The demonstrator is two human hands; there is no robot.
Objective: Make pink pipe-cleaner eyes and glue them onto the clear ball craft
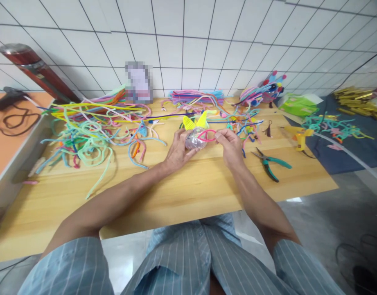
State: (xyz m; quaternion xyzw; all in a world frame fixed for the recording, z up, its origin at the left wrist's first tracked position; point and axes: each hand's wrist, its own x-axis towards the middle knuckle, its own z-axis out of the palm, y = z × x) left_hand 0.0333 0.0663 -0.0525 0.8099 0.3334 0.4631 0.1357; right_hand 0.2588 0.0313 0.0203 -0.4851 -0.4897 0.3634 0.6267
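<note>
The left hand is holding a clear ball over the desk, its grip curling around one side; the right hand is pinching a pink loop, seemingly against the ball. Pliers are lying nearby.

- A single view, from the head of the person, looking forward and steeply down over the desk.
- It faces the tiled wall, which spans the top.
- The striped shirt is nearest, filling the bottom edge.
- Fingers of the left hand and right hand sit near mid-picture, farther off.
- Wide framing reaches the floor at lower right.
</note>
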